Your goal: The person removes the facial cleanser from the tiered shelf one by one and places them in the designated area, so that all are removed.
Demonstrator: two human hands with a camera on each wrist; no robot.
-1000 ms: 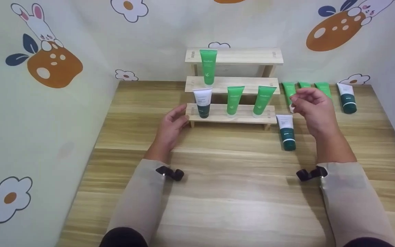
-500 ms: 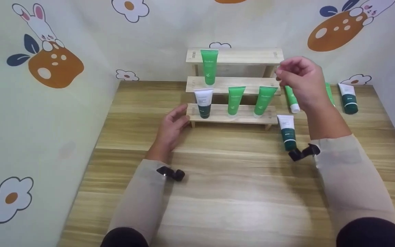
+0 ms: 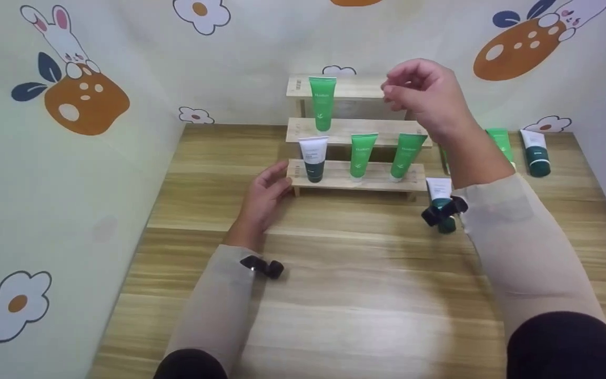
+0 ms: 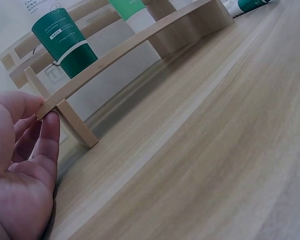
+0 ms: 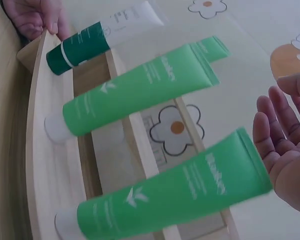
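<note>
Pinching pale wooden stand (image 3: 371,126) with left hand (image 3: 263,192); holding right hand (image 3: 428,99) loose, empty, nearer right-edge upright green tube (image 3: 407,157).

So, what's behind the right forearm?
Part of a green tube, a green sliver and, partly behind the black wrist gadget, a white-and-green tube peek out around the right forearm. What it covers can't be seen.

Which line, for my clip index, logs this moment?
left hand: grips rack by left end; right hand: hovers, nothing seen held; front tier: three tubes; middle tier: one green tube
</note>
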